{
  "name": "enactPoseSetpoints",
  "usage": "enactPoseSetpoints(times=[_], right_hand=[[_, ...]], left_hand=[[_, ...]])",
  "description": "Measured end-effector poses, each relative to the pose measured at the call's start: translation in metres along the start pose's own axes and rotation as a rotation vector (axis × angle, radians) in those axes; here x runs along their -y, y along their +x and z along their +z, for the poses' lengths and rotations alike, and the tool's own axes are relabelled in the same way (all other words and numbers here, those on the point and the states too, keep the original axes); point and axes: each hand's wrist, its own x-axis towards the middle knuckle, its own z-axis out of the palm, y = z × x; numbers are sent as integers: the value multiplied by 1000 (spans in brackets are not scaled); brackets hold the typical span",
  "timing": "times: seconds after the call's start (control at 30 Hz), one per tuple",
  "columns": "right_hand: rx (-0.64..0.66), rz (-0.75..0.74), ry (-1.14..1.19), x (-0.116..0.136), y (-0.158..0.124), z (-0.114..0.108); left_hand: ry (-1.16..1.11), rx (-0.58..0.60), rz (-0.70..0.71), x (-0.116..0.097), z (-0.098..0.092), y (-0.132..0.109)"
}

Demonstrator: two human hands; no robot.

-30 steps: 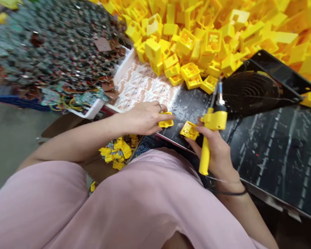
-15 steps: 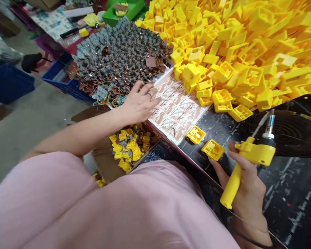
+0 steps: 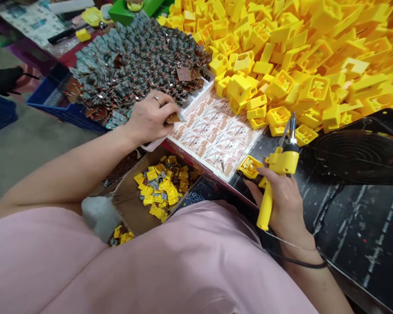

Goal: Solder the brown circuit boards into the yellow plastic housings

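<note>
My left hand [image 3: 153, 115] is closed over the near edge of the pile of circuit boards [image 3: 144, 65]. Between its thumb and fingers sticks out a small brown circuit board [image 3: 174, 117]. My right hand [image 3: 283, 196] is wrapped round a yellow soldering gun [image 3: 283, 160], whose metal tip points up and away from me. Just beyond my right fingers an open yellow housing [image 3: 249, 165] lies at the edge of the patterned sheet. A second yellow housing [image 3: 263, 182] shows in part by those fingers, mostly hidden; whether they touch it I cannot tell.
A large heap of yellow housings [image 3: 281, 56] covers the back right. In front of it lies a black round fan [image 3: 363, 161]. The brown-patterned sheet [image 3: 212, 131] spans the middle of the bench. Below the bench edge, a cardboard box [image 3: 127, 205] holds yellow and grey parts.
My left hand has drawn back left from over the sheet and now holds a small circuit board. My right hand has moved left and away from me with the soldering gun, close to the open housing.
</note>
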Motion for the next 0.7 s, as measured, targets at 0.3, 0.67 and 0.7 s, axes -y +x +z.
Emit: enactPoseSetpoints(times=[0.3,0.67,0.7], right_hand=[[163,-27,-111,5,21,20],[104,-16,-40,2,15,11],[97,-21,-38,3,15,10]], left_hand=[[-276,-616,45,12,-18,10],[-1216,88,-388,-79,-12,105],[-1153,181,-397,-83,-2,107]])
